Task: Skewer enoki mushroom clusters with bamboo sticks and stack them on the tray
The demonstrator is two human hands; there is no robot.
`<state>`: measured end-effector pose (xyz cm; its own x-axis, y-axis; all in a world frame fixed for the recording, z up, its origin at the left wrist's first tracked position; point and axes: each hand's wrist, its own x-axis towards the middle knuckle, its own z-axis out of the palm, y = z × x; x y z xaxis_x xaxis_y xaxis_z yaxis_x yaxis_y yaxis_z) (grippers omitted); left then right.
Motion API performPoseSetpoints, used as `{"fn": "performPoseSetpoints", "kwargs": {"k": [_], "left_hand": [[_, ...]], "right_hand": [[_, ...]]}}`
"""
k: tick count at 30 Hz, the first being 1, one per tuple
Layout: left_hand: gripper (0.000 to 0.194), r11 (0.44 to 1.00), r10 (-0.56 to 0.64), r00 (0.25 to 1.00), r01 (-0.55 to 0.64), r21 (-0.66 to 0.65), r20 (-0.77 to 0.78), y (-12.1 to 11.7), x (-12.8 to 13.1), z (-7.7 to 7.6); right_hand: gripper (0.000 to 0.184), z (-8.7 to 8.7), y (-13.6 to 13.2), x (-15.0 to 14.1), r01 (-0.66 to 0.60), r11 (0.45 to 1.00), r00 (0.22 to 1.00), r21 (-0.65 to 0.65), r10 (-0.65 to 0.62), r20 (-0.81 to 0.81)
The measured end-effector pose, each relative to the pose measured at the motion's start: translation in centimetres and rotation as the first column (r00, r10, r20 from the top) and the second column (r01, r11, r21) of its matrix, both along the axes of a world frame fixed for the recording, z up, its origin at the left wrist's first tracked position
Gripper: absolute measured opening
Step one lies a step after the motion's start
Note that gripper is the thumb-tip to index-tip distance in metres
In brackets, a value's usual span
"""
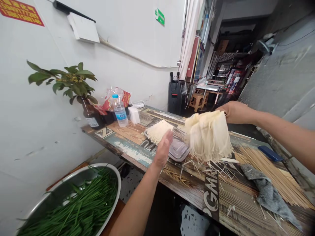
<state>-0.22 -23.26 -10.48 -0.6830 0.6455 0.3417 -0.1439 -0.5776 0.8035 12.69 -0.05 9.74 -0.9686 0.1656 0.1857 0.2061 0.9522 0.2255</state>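
My right hand (237, 112) is raised over the table, closed on a wide, pale bundle of enoki mushrooms (209, 134) whose thin stems hang down. How its fingers grip the bundle is largely hidden behind it. Lower and to the left, my left hand (164, 149) is held upright with its fingers stretched out. It is beside a second enoki bundle (158, 130) that lies at the far end of a clear plastic tray (179, 150); whether the hand touches that bundle I cannot tell. Loose enoki stems (221, 168) are scattered beneath the raised bundle.
Wooden skewers (273, 173) and a grey cloth (267, 188) lie at the right, with a blue object (270, 153) behind. A water bottle (120, 113) and a potted branch (92, 114) stand by the wall. At lower left is a metal basin (117, 178) of green chives.
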Motion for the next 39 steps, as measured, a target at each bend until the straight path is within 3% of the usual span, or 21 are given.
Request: {"fn": "performPoseSetpoints", "kwargs": {"k": [4,8,11,12,14,16,20,24,29,34,39], "left_hand": [[0.098,0.966,-0.158,0.982,0.131,-0.225,-0.104,-0.2,0.2,2.1],[0.092,0.871,-0.255,0.924,0.092,-0.482,-0.284,0.0,1.6,4.4],[0.075,0.828,-0.336,0.867,0.086,-0.555,-0.368,-0.1,3.5,5.3],[0.072,0.833,-0.307,0.876,0.058,-0.55,-0.372,-0.1,4.3,5.1],[0.075,0.854,-0.126,0.931,-0.075,-0.515,-0.343,0.3,5.9,4.3],[0.073,0.854,0.044,0.97,-0.161,-0.495,-0.239,1.1,7.2,3.0],[0.054,0.893,0.226,0.968,-0.16,-0.421,0.112,3.9,7.8,0.8],[0.048,0.931,0.343,0.811,-0.224,-0.289,0.474,6.2,6.5,-0.1],[0.047,0.946,0.323,0.695,-0.229,-0.227,0.643,6.6,4.6,-1.3],[0.042,0.954,0.3,0.638,-0.197,-0.226,0.709,5.7,3.1,-1.8],[0.036,0.962,0.268,0.624,-0.129,-0.242,0.734,5.0,1.4,-0.9]], "right_hand": [[0.012,-1.2,-1.4,-0.8,-0.208,0.972,0.961,0.112,0.182,0.21],[0.016,-2.5,-2.6,-1.9,-0.373,0.903,0.894,0.212,0.289,0.342],[0.018,-3.1,-3.6,-3.0,-0.488,0.832,0.83,0.264,0.348,0.437],[0.019,-3.3,-4.0,-3.7,-0.524,0.805,0.806,0.278,0.365,0.466],[0.02,-3.8,-4.8,-5.4,-0.595,0.747,0.76,0.298,0.401,0.512],[0.021,-4.5,-5.5,-7.7,-0.662,0.687,0.71,0.299,0.447,0.544],[0.021,-6.4,-7.0,-13.0,-0.779,0.557,0.604,0.288,0.544,0.583],[0.021,-9.0,-8.1,-17.5,-0.849,0.451,0.518,0.276,0.606,0.603],[0.015,-12.9,-8.8,-21.1,-0.903,0.349,0.425,0.249,0.654,0.626],[0.015,-14.9,-9.3,-23.1,-0.906,0.344,0.422,0.246,0.687,0.592],[0.014,-14.8,-9.8,-24.0,-0.864,0.451,0.496,0.221,0.697,0.518]]}}
